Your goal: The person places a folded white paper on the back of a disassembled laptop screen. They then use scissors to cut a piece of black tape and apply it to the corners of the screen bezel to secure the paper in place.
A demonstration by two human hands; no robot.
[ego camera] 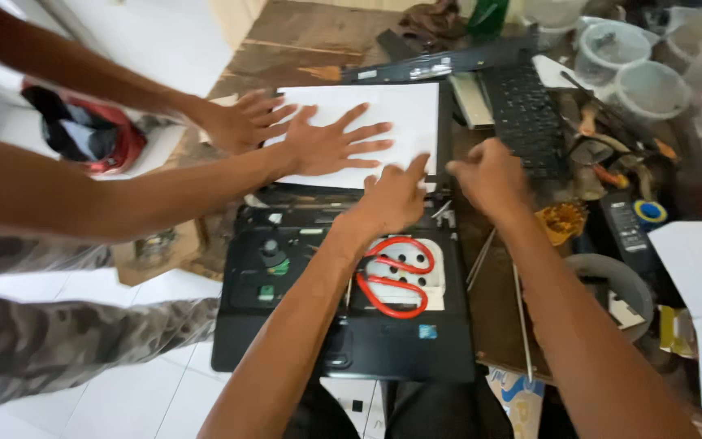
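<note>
Head view, centre frame: the person's left hand (396,195) rests on the lower edge of the white sheet (383,114), fingers curled, pinching nothing I can make out, while the right hand (489,175) is closed on the sheet's lower right corner by the hinge; blur hides what it grips. A co-worker's two hands (331,146), reaching from the upper left, press flat and spread on the sheet. Below lies the opened laptop base (286,325) with red-handled scissors (396,276) on it. Best practice now, I'd judge: steady, even pressure and gentle work at that corner, never forcing it.
</note>
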